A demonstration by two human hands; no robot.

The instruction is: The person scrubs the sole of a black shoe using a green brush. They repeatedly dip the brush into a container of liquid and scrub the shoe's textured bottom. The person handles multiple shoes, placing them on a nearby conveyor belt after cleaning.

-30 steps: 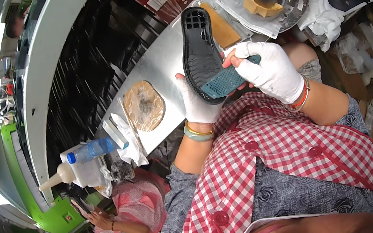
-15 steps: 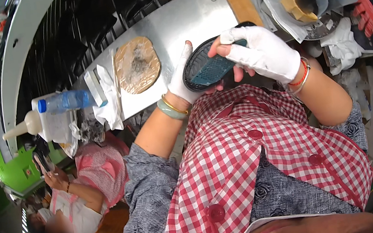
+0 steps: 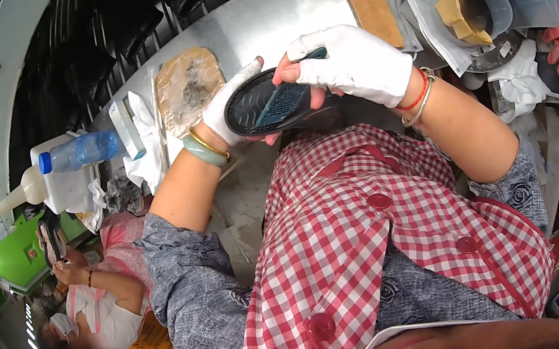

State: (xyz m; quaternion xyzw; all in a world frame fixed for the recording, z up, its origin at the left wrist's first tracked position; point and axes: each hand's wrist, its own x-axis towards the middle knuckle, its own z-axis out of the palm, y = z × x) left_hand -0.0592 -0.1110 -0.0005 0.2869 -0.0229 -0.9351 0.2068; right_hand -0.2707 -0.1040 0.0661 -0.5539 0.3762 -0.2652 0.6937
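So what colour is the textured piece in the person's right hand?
The textured piece is dark teal; it shows best in the head view.

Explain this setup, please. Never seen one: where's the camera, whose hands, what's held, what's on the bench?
No robot here. The view comes from a fisheye camera worn on a person's head, looking down, so edges bend. Both hands wear white gloves with bare fingertips. The left hand holds a black shoe sole; the right hand holds a teal textured strip over it. On the metal bench lie a plastic-wrapped brown pad and, farther right, a tan block.
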